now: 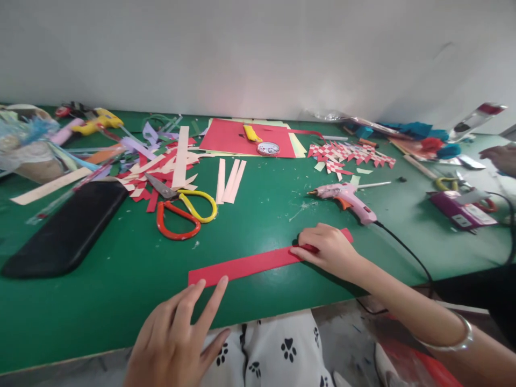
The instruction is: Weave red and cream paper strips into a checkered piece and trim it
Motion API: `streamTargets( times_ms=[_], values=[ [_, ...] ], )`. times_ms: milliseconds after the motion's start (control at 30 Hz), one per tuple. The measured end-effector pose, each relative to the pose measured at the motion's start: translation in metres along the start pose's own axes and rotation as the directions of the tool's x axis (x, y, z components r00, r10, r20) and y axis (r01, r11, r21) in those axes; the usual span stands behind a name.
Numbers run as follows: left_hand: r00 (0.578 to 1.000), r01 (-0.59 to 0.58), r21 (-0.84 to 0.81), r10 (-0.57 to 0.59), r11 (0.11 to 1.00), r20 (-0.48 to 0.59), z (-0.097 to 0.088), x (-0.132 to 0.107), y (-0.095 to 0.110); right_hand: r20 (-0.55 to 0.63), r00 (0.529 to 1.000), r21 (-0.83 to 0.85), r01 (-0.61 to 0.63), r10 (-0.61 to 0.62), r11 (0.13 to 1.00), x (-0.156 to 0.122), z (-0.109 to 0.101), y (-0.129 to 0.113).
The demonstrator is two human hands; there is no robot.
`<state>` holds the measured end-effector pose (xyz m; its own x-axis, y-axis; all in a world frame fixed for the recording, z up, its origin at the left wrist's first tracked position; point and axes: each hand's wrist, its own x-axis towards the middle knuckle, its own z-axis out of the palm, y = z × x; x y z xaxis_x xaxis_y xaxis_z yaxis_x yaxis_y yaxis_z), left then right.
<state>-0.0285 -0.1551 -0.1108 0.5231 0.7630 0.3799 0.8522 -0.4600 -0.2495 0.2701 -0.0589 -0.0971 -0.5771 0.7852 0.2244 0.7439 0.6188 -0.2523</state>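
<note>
A long red paper strip (245, 266) lies slanted on the green table (121, 279) near its front edge. My left hand (177, 336) is open, fingers stretched, with the fingertips just touching the strip's left end. My right hand (328, 250) rests on the strip's right end, fingers curled and pressing the paper down. A silver bangle (451, 338) sits on my right wrist.
Red-and-yellow-handled scissors (183, 207) lie behind the strip, a pink glue gun (349, 198) with a black cord to the right. Cut paper strips (169, 166), a red sheet (242, 137), a woven red-white piece (350, 155) and a black flat case (66, 231) surround them. Another person's hand (502, 158) shows far right.
</note>
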Motion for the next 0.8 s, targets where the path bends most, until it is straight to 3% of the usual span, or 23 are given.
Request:
streamTargets(
  times_ms=[133, 300, 800],
  values=[
    [1.000, 0.000, -0.022, -0.001, 1.000, -0.021, -0.001, 0.003, 0.002, 0.045, 0.999, 0.017, -0.017, 0.016, 1.000, -0.005, -0.008, 0.008],
    [0.990, -0.101, -0.087, 0.091, 0.991, -0.110, 0.001, 0.014, 0.007, 0.052, 0.998, 0.030, -0.043, 0.042, 0.999, -0.008, -0.008, 0.012],
    [0.995, -0.057, 0.015, 0.056, 0.998, 0.079, -0.005, 0.023, 0.017, 0.140, 0.986, 0.004, -0.092, 0.091, 0.996, -0.003, -0.007, 0.014]
  ],
)
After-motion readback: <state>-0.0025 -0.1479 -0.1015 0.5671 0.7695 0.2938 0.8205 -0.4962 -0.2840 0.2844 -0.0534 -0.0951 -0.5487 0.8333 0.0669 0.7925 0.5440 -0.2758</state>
